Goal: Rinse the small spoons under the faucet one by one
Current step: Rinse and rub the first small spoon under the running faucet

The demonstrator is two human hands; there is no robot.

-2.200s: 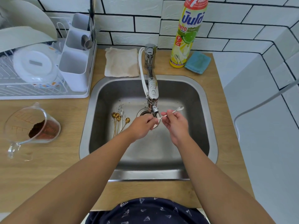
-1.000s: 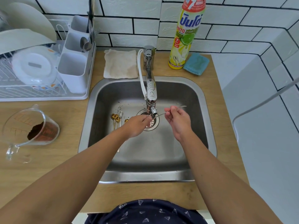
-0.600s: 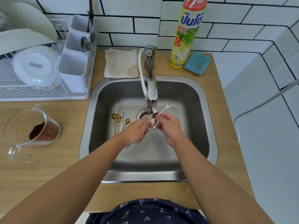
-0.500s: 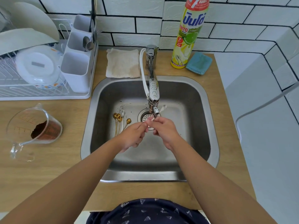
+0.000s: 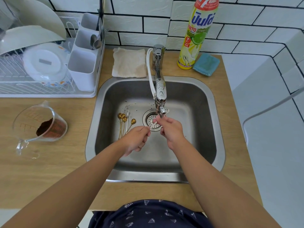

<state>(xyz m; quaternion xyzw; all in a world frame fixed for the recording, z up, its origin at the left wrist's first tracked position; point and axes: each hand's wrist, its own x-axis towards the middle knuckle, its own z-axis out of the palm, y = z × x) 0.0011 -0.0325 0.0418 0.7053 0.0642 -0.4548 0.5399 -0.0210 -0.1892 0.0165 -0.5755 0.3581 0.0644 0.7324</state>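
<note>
Nearest the viewer, the left hand [image 5: 137, 140] and the right hand [image 5: 171, 129] meet over the sink [image 5: 218, 145], each grip pinched on one end of a small pale spoon [image 5: 153, 123]. The spoon's long axis runs from lower left to upper right, toward the faucet [image 5: 160, 96] spout just above the right hand. A little farther left, the waiting spoons [image 5: 125, 122] lie on the sink floor, handles pointing toward the left hand, which is probably the nearer one to pick up the next.

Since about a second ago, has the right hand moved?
Yes. The right hand has come in toward the faucet spout, closer to the left hand.
</note>
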